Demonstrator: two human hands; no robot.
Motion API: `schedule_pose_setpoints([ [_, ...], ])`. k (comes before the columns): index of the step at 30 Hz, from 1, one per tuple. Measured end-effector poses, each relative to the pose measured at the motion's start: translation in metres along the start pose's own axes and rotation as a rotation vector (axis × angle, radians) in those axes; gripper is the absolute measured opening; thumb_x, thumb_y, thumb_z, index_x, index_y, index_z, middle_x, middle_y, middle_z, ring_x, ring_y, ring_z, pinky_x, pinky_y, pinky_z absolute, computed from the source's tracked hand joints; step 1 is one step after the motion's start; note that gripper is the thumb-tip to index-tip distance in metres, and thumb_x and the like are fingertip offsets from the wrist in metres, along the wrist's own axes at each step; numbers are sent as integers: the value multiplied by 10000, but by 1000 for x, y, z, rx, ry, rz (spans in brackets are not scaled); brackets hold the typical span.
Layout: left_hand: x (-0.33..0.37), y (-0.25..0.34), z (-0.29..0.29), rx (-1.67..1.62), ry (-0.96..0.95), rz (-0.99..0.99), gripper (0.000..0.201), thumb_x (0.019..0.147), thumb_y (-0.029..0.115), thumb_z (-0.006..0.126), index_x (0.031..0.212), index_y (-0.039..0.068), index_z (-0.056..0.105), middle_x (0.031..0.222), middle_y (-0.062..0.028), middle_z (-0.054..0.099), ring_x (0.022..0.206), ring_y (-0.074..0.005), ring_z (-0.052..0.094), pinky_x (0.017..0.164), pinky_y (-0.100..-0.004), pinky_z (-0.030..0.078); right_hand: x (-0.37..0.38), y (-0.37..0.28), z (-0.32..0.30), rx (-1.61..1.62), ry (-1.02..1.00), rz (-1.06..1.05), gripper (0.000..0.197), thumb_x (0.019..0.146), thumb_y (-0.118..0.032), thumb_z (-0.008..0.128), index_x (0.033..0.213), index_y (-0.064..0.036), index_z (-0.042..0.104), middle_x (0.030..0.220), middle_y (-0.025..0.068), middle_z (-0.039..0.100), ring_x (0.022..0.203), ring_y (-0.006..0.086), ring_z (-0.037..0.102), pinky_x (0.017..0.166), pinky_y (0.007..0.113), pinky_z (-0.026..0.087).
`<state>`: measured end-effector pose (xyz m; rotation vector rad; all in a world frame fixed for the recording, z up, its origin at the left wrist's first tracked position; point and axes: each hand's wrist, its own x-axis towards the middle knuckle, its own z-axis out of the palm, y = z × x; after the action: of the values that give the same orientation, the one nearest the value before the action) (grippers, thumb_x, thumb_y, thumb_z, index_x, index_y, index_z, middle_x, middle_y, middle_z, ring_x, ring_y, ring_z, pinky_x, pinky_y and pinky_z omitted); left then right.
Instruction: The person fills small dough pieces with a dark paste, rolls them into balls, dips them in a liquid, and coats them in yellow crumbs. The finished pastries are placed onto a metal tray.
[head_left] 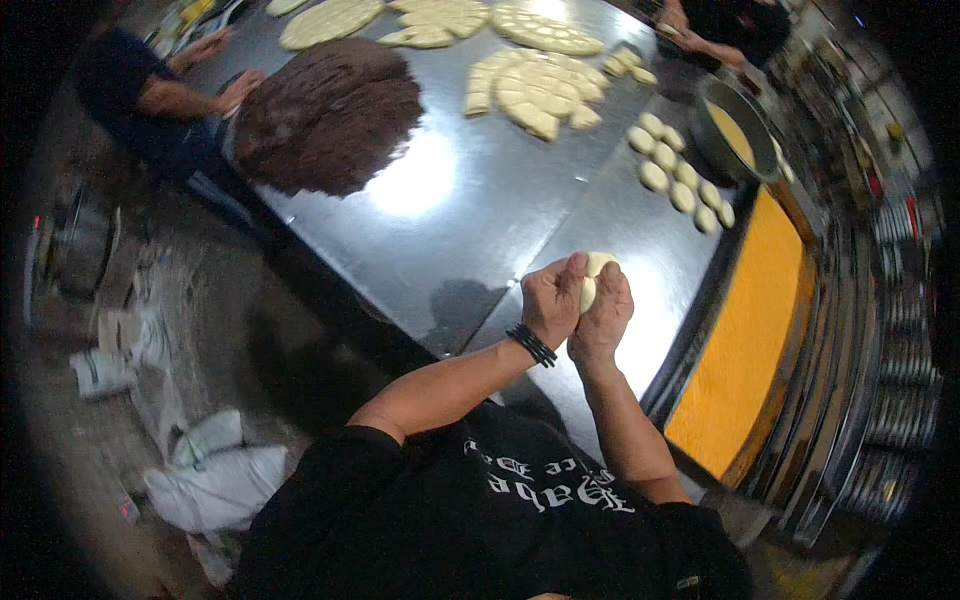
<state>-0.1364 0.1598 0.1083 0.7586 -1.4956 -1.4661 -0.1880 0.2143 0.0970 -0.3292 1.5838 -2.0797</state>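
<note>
Between my two hands is a small piece of pale dough [589, 292], held above the steel table. My left hand [551, 298], with black bands at the wrist, is closed on its left side. Closed round the other side is my right hand [604, 312]; both thumbs press near the top, and the fingers underneath are partly hidden. Just beyond, to the right, several rounded dough balls [664, 157] lie in rows on the table. Farther off, a flattened slab of dough [535, 88] is divided into pieces.
A large dark brown mass [330, 115] sits at the table's far left beside a co-worker [150, 105]. A bowl with yellow contents [735, 135] stands at the right edge. A yellow-orange tray [745, 335] lies along that side. White sacks [225, 485] rest on the floor.
</note>
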Motion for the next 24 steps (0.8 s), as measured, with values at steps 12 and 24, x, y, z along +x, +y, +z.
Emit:
schedule_pose_setpoints([
  [12, 53, -81, -230, -456, 46, -611, 377, 927, 283, 508, 1139, -28, 528, 1022, -120, 619, 841, -188, 634, 704, -267, 511, 48, 42, 183, -852, -1482, 27, 173, 835, -69, 618, 994, -18, 661, 960, 114, 662, 854, 175, 630, 751, 300, 505],
  [24, 37, -54, -325, -299, 304, -559, 308, 892, 169, 548, 1133, -22, 542, 955, -105, 655, 887, -196, 641, 803, -335, 512, 179, 179, 291, -1426, -1206, -978, 215, 791, -139, 524, 959, -30, 604, 1008, 169, 623, 917, 351, 599, 813, 423, 484],
])
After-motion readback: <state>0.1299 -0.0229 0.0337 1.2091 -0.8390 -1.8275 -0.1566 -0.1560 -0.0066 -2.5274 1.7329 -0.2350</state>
